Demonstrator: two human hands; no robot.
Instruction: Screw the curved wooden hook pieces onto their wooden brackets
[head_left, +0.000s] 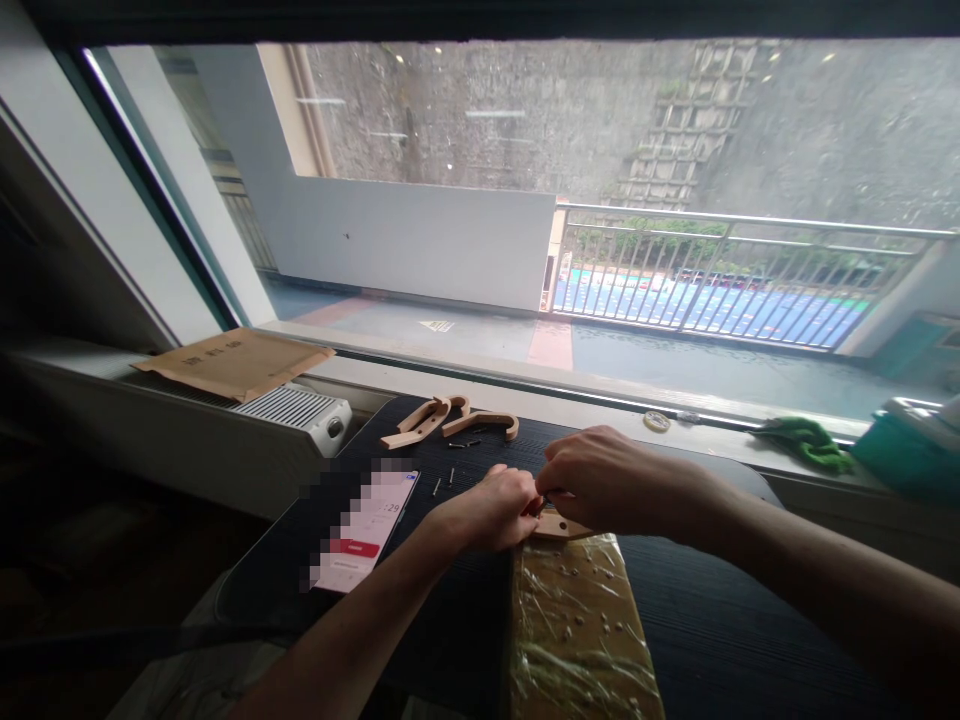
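Observation:
A pale wooden piece with a dark hole (555,526) lies on the far end of a tape-wrapped brown block (577,620). My left hand (499,508) is closed at its left end, fingers pressed round it. From the right, my right hand (589,478) reaches over the wooden piece with its fingers pinched together. A small dark thing shows below those fingers, too hidden to name. Beyond my hands, curved wooden hooks (484,425) lie on the dark table, with several screws (451,476) near them.
A phone with a lit screen (367,535) lies left of my left forearm. A brown envelope (236,362) rests on the radiator (300,408). On the window sill are a tape roll (656,422), a green cloth (814,445) and a teal container (904,450). Small bits dot the block.

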